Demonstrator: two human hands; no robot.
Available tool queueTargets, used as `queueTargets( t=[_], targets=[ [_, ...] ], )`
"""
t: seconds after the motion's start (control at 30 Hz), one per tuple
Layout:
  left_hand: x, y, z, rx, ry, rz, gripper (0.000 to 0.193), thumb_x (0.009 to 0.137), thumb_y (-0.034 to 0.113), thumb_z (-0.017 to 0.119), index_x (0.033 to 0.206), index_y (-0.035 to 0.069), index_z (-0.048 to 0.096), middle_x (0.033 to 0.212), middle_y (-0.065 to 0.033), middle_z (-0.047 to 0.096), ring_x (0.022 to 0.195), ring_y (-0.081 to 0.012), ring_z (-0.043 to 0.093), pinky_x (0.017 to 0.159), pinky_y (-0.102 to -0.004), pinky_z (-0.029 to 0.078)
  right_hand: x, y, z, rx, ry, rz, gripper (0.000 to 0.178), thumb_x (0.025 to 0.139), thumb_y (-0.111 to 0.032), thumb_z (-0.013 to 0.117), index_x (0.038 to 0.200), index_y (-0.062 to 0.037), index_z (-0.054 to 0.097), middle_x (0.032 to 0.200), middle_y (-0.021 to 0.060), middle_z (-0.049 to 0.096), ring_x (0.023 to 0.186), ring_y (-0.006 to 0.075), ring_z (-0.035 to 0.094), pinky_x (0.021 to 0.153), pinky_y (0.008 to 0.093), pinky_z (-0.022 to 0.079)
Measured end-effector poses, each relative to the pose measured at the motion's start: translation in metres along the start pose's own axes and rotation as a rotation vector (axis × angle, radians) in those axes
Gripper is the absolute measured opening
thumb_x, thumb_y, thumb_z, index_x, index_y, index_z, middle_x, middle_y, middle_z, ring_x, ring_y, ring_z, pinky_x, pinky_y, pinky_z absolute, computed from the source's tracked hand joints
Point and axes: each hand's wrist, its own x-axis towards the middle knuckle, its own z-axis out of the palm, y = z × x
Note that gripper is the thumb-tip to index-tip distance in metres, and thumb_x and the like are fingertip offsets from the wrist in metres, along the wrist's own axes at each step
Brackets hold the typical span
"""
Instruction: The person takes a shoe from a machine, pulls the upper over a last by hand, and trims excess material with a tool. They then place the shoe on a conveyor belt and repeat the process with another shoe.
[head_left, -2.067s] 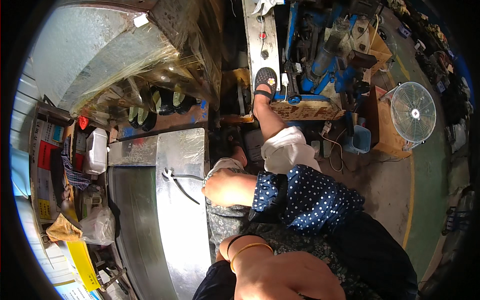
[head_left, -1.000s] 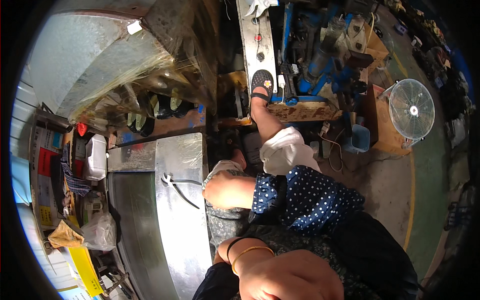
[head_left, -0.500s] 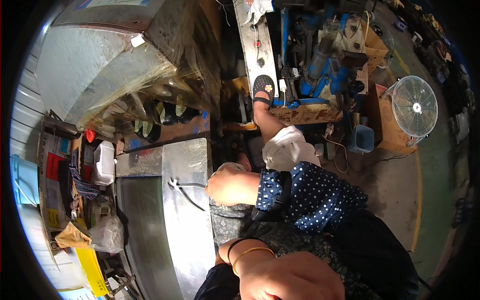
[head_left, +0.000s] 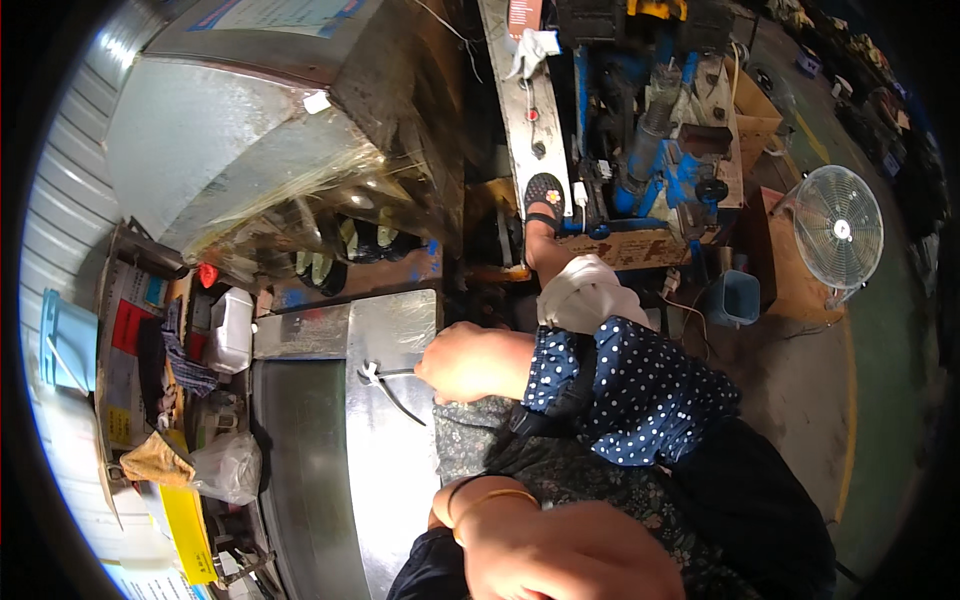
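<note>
Head view, and the picture has swung since two seconds back: the metal sheet and the bench clutter now sit lower and further right in frame, so the head has tipped, while the work itself has barely budged. One hand stays where it was, at the sheet's edge, fingers curled round the handles of a pair of pliers; the pliers' tips lie on the bright sheet just left of the knuckles, as in the earlier frames. Which hand this is I can't tell for sure; it comes out of a blue dotted sleeve. The other hand, with a gold bangle at the wrist, remains low in frame against the patterned lap, back towards the camera, so whether it grips anything I cannot tell. My read: the grip on the pliers is holding steady and the sheet has not shifted, so the job is mid-hold rather than finished. A fan stands off to the right on the floor.
</note>
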Motion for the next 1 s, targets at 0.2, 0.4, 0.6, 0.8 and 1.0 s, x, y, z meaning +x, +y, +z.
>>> queueTargets(
  t=[0.2, 0.4, 0.6, 0.8, 1.0],
  targets=[
    [-0.056, 0.118, -0.011, 0.368, 0.171, -0.514, 0.048, 0.083, 0.031, 0.080, 0.113, -0.003, 0.065, 0.106, -0.0212, 0.068, 0.099, -0.0344, 0.066, 0.084, -0.0433, 0.053, -0.006, 0.028, 0.021, 0.067, 0.350, -0.192, 0.045, 0.084, -0.035, 0.070, 0.115, -0.0028, 0.066, 0.102, 0.0209, 0.068, 0.100, 0.0375, 0.065, 0.087, 0.0472, 0.051],
    [-0.284, 0.214, 0.034, 1.206, 1.467, -0.910, 0.020, 0.092, 0.020, 0.070, 0.096, 0.001, 0.068, 0.096, -0.0040, 0.069, 0.092, -0.0117, 0.061, 0.085, -0.0283, 0.049, 0.009, -0.005, 0.030, 0.016, 0.155, -0.100, 0.048, 0.081, -0.028, 0.074, 0.121, -0.0044, 0.063, 0.106, 0.0194, 0.069, 0.099, 0.0397, 0.064, 0.086, 0.0469, 0.051],
    [-0.488, 0.272, 0.168, 2.296, 2.140, -1.283, 0.051, 0.077, 0.031, 0.079, 0.118, 0.003, 0.066, 0.118, -0.0185, 0.066, 0.113, -0.0345, 0.060, 0.100, -0.0438, 0.046, 0.016, -0.055, 0.057, -0.025, 0.056, -0.328, 0.050, 0.086, -0.034, 0.070, 0.127, -0.0071, 0.059, 0.133, 0.0160, 0.059, 0.119, 0.0338, 0.057, 0.100, 0.0414, 0.047],
    [-0.519, 0.289, 0.280, 2.172, 2.288, -2.561, 0.073, 0.078, 0.050, 0.077, 0.128, 0.000, 0.059, 0.122, -0.0160, 0.065, 0.110, -0.0328, 0.061, 0.095, -0.0450, 0.047, 0.008, -0.062, 0.133, -0.029, 0.049, -0.418, 0.053, 0.084, -0.037, 0.070, 0.126, -0.0069, 0.058, 0.139, 0.0187, 0.051, 0.120, 0.0366, 0.054, 0.096, 0.0471, 0.049],
    [-0.511, 0.281, 0.290, 2.206, 2.388, -1.945, 0.061, 0.081, 0.043, 0.077, 0.121, 0.000, 0.061, 0.115, -0.0160, 0.066, 0.102, -0.0323, 0.064, 0.087, -0.0425, 0.050, -0.003, -0.091, 0.180, -0.069, 0.202, -0.251, 0.051, 0.079, -0.036, 0.074, 0.118, -0.0051, 0.062, 0.131, 0.0129, 0.056, 0.124, 0.0312, 0.043, 0.104, 0.0457, 0.031]
  ],
)
